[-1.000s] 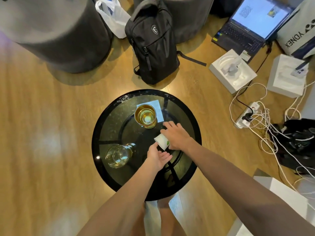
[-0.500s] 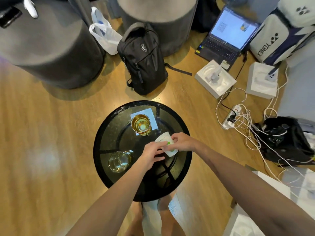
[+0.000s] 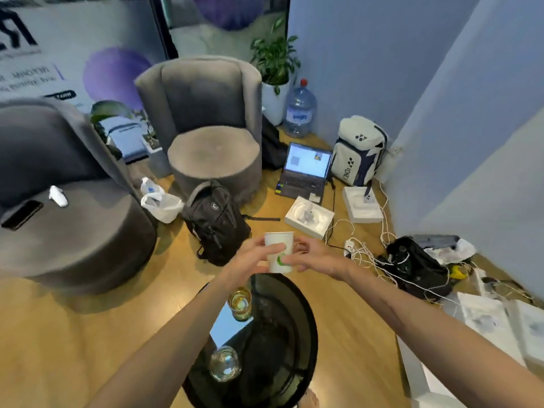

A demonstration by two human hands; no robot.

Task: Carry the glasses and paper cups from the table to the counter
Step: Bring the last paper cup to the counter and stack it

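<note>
A white paper cup [image 3: 279,245] with a green mark is held upright in the air above the far edge of the round black glass table [image 3: 303,334]. My left hand [image 3: 250,257] grips its left side and my right hand [image 3: 315,256] grips its right side. On the table stand a glass of yellow liquid [image 3: 240,303] and, nearer to me, a clear glass [image 3: 225,368]. My left forearm crosses over the table's left part.
A black backpack [image 3: 216,222] stands on the wooden floor just beyond the cup. Two grey armchairs [image 3: 206,136] are behind and to the left. A laptop [image 3: 306,169], white boxes [image 3: 309,216], a power strip with tangled cables [image 3: 365,248] and bags lie to the right.
Both hands have lifted the paper cup off the table to chest height. The view has tilted up from the tabletop to the room.
</note>
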